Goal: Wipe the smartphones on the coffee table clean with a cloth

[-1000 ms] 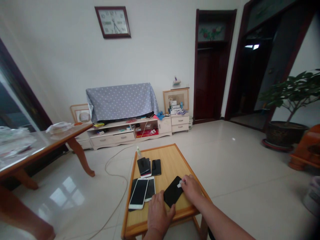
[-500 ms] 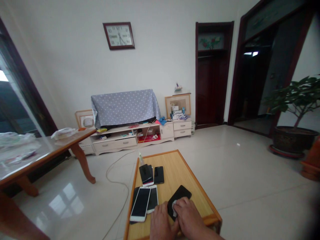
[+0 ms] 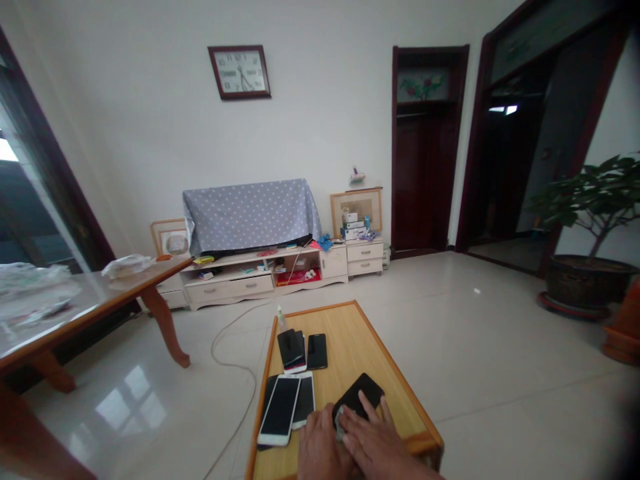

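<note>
On the small wooden table a black phone (image 3: 367, 389) lies slanted, its near end hidden under my hands. My left hand (image 3: 321, 445) curls against the phone's left edge and holds it, the fingertips partly hidden. My right hand (image 3: 373, 430) lies over the phone, fingers stretched, pressing a crumpled white wipe (image 3: 341, 421) onto the surface at its left edge. Left of my hands, a white phone with a dark screen (image 3: 281, 409) rests across another white phone (image 3: 306, 402).
Farther up the wooden table (image 3: 345, 320) are a stack of phones (image 3: 291, 348), a black phone lying alone (image 3: 317, 351) and a small clear bottle (image 3: 281, 319). A larger table (image 3: 165, 270) stands at left. A cable (image 3: 245, 367) runs along the floor.
My right hand has slid slightly left and toward me with the wipe, and its fingers have gone from bunched to stretched out. My left hand stays by the phone.
</note>
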Demonstrator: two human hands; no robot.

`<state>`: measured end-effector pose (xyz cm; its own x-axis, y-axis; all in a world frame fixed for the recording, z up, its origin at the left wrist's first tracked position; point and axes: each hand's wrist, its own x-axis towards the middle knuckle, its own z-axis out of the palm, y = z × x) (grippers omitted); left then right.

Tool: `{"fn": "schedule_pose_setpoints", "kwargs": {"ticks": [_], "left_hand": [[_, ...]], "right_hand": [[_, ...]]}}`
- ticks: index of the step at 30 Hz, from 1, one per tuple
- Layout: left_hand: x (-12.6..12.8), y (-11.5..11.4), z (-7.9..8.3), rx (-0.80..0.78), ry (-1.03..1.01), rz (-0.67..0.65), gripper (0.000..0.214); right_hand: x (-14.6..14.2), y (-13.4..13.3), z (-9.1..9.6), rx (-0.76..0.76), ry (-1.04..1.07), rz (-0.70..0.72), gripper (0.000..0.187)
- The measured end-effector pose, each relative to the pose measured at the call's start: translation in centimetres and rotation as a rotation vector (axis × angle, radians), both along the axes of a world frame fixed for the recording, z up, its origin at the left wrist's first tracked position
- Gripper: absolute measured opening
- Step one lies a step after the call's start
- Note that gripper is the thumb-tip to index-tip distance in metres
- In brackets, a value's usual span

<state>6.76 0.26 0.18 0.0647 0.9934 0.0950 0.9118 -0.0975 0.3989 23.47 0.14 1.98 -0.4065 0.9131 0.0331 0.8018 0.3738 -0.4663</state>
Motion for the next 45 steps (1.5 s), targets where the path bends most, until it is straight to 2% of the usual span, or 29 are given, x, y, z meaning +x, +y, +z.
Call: {"fn": "schedule_pose_setpoints", "kwargs": {"ticks": [4, 6, 7, 11, 12, 14, 18, 20, 23, 24, 29, 30, 34, 40, 45], "left_hand": [[0.1, -0.2, 0.0, 0.045, -0.012, 0.006, 0.064], [0.2, -0.2, -0.3, 0.049, 0.002, 0.017, 0.065], [0.2, -0.1, -0.5, 0.05, 0.008, 0.019, 0.066], [-0.1, 0.1, -1.2, 0.031, 0.016, 0.015, 0.062], [-0.1, 0.1, -1.3, 0.032, 0.013, 0.015, 0.061], [-0.1, 0.1, -1.3, 0.058, 0.002, 0.014, 0.063], [0.1, -0.1, -1.0, 0.092, -0.005, 0.03, 0.071], [0.2, 0.0, -0.9, 0.084, -0.007, 0.029, 0.071], [0.2, 0.0, -0.9, 0.047, -0.009, 0.028, 0.065], [0.2, 0.1, -0.9, 0.042, -0.008, 0.027, 0.064], [0.2, 0.0, -1.1, 0.104, -0.008, 0.012, 0.075], [0.2, 0.1, -1.1, 0.104, -0.008, 0.013, 0.075], [0.2, 0.1, -1.1, 0.072, -0.004, 0.024, 0.066], [0.3, 0.0, -0.8, 0.092, 0.013, 0.006, 0.076], [0.5, 0.0, -0.5, 0.065, 0.036, 0.022, 0.065]], "right_hand": [[0.6, 1.3, 0.5, 0.029, -0.103, -0.268, 0.055], [0.6, 1.6, 0.6, 0.012, -0.124, -0.339, 0.057], [0.5, 1.5, 0.5, 0.007, -0.112, -0.318, 0.056], [-0.5, 0.3, -0.2, 0.014, -0.011, -0.05, 0.049], [-0.5, 0.2, -0.3, 0.02, -0.006, -0.021, 0.048], [-0.3, 0.6, -0.2, 0.025, -0.035, -0.069, 0.049], [0.5, 1.9, 0.3, -0.006, -0.119, -0.284, 0.053], [0.2, 1.8, 0.3, -0.025, -0.115, -0.233, 0.053], [-0.6, 1.1, 0.1, -0.025, -0.07, -0.033, 0.051], [-0.7, 1.0, 0.1, -0.022, -0.06, -0.005, 0.05], [-0.7, 1.7, 0.7, -0.032, -0.091, -0.195, 0.052], [-0.7, 1.8, 0.7, -0.04, -0.093, -0.188, 0.051], [-1.1, 1.8, 0.6, -0.053, -0.062, -0.016, 0.05], [-1.1, 2.3, 0.3, -0.039, -0.075, -0.195, 0.049], [-1.5, 2.1, -0.1, -0.036, -0.031, -0.035, 0.05]]}}
